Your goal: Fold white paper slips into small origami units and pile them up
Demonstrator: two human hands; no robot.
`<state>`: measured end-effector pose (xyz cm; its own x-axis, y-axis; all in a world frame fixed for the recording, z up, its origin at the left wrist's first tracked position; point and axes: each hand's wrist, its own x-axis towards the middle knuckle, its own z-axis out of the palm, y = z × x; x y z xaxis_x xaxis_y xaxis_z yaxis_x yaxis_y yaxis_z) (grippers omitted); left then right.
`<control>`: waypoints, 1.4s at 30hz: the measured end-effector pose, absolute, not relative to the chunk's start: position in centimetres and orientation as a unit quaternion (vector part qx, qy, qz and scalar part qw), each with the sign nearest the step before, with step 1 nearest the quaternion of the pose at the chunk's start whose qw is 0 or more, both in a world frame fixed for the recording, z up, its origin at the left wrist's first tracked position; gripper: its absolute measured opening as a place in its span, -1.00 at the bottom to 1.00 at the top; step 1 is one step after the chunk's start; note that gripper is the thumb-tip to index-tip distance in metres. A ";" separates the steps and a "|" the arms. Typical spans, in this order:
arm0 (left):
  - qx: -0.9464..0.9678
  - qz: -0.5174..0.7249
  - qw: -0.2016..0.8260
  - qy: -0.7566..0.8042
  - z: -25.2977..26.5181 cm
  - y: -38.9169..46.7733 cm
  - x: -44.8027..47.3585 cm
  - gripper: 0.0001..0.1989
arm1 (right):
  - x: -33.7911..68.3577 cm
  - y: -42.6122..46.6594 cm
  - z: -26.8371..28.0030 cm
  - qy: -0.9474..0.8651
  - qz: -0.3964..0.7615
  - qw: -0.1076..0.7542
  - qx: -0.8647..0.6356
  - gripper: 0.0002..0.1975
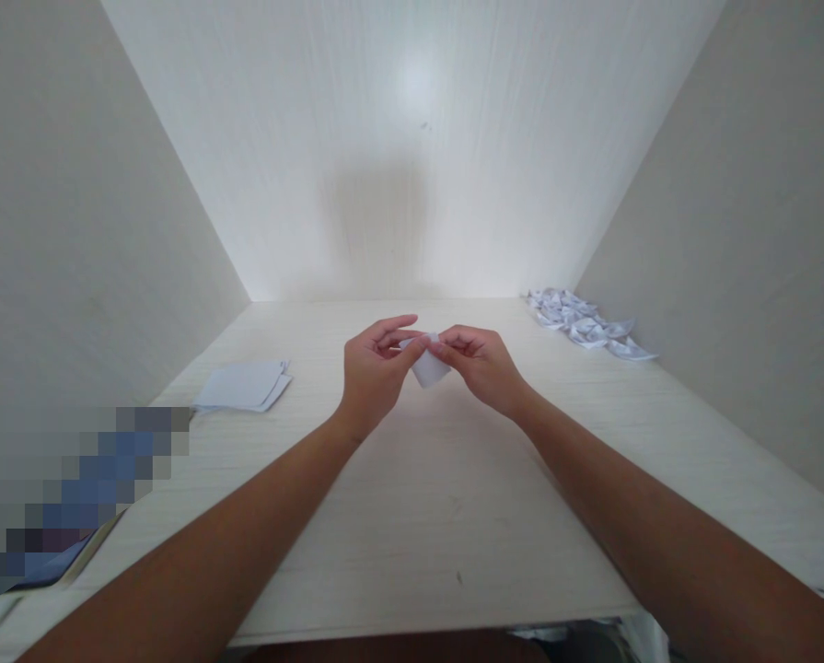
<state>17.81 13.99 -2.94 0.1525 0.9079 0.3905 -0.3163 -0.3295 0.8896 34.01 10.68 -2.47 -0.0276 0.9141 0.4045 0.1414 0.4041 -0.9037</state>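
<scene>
A small piece of folded white paper (431, 370) is held between my two hands, above the middle of the table. My left hand (378, 364) pinches its upper left edge between thumb and fingers, with the index finger stretched out above. On the other side, my right hand (479, 361) grips the paper's upper right edge with the thumb on the near face. Both thumbs almost meet at the top of the paper. Parts of its upper edge and far side are hidden by my fingers.
A stack of flat white paper sheets (240, 385) lies on the table (425, 516) to the left. Several folded white paper pieces (581, 318) are heaped at the back right. Panels enclose the back and both sides. A pixelated patch covers the lower left.
</scene>
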 end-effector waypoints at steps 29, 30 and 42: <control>0.538 0.539 0.574 0.302 -2.5 14.4 17.4 -0.66 | 33.5 10.2 -2.2 -0.657 0.213 0.538 -0.483 -0.81; 0.536 0.535 0.579 0.301 -2.5 14.5 17.3 -0.65 | 33.5 10.3 -2.3 -0.656 0.211 0.537 -0.487 -0.81; 0.499 0.508 0.624 0.320 -2.4 14.6 17.2 -0.57 | 34.2 11.0 -2.8 -0.628 0.257 0.547 -0.490 -0.76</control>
